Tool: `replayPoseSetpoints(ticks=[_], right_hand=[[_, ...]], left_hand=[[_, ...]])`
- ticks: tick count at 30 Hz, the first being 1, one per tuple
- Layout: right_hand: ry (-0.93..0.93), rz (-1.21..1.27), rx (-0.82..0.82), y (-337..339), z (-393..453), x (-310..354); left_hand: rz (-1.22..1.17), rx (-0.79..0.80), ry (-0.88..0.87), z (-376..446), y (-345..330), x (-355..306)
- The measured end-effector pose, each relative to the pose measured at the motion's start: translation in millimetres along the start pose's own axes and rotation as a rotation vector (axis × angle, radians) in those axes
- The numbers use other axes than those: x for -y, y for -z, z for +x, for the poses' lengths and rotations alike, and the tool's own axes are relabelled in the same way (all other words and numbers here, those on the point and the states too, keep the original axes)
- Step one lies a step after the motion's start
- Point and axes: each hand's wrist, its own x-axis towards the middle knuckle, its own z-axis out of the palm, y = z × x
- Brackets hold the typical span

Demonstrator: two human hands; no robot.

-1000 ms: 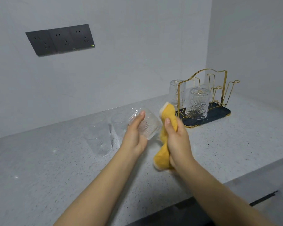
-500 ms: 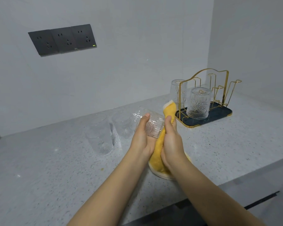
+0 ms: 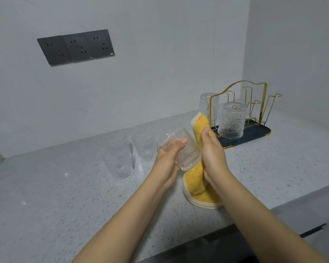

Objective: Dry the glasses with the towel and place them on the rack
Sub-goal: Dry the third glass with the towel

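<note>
Head view: left hand (image 3: 168, 158) grips the tilted glass (image 3: 186, 150) near the rack (image 3: 241, 118); right hand (image 3: 211, 149) clutches the towel (image 3: 198, 179) (wipe all round, firmly).

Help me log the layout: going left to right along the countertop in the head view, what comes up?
Tall glass → shorter glass → left hand holding a ribbed glass → right hand gripping the yellow towel → gold rack.

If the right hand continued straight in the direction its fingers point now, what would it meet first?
Probably the rack: the right hand, gripping the yellow towel, points up and away toward the rack's near end and its front glass. Depth is unclear.
</note>
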Motion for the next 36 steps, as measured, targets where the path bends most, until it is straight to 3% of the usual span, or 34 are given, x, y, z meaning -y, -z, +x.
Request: replayPoseSetpoints(ticks=[9,14,18,22,26,29,33,36], right_hand=[[0.194,-0.184,0.158,2.3,-5.9,8.6],[0.381,-0.268,0.143,2.3,-5.3,-0.4],[0.396,-0.257,0.175,5.4,1.1,4.1],[0.42,-0.484,-0.039,1.5,15.2,4.8],[0.377,-0.676,-0.227,2.2,30.4,5.2],[0.427,-0.659,-0.21,2.3,31.0,2.0],[0.501,-0.372,-0.14,7.8,28.3,-6.0],[0.462,-0.322,-0.181,7.7,28.1,-6.3]], left_hand=[[0.432,0.196,0.031,-5.4,18.3,-18.9],[0.45,0.293,0.153,-14.4,15.1,-29.3],[0.268,0.293,0.265,-15.4,15.0,-24.1],[0.19,0.235,0.312,-18.4,9.0,-28.1],[0.472,0.029,0.08,-18.8,6.3,-12.1],[0.382,0.003,0.073,-16.1,11.1,-6.6],[-0.029,0.159,0.352,-18.5,10.3,-12.8],[-0.068,0.184,0.401,-15.8,7.8,-14.9]])
